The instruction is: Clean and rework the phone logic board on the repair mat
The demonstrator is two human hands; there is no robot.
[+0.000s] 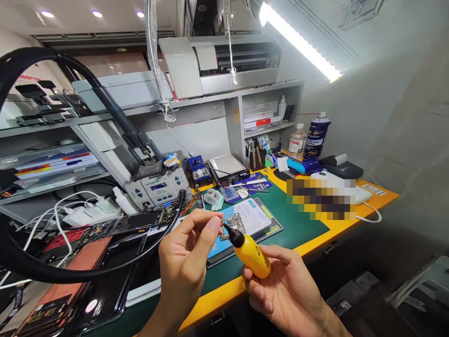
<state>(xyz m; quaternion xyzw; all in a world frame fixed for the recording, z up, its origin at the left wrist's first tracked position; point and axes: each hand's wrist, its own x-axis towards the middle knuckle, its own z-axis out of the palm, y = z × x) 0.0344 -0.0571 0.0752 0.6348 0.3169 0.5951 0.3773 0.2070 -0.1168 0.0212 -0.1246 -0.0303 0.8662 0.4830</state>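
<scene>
Centre frame: right hand (280, 285) clamps yellow bottle (253, 257); left hand (189, 250), fingertips pinched together, meets black nozzle (235, 235). Advisable: steady wrists, no squeezing.

Circuit board (234, 223) on box (250, 215), scale (226, 164) behind.

And the print is playing hard to get! Lettering on the yellow bottle (254, 257), too small to read. Same on the grey station (159, 185), the dark blue spray can (317, 136) and the clear bottle's label (296, 143). By the counter's (224, 299) far-right corner, a white sticker (373, 189), equally illegible!
</scene>
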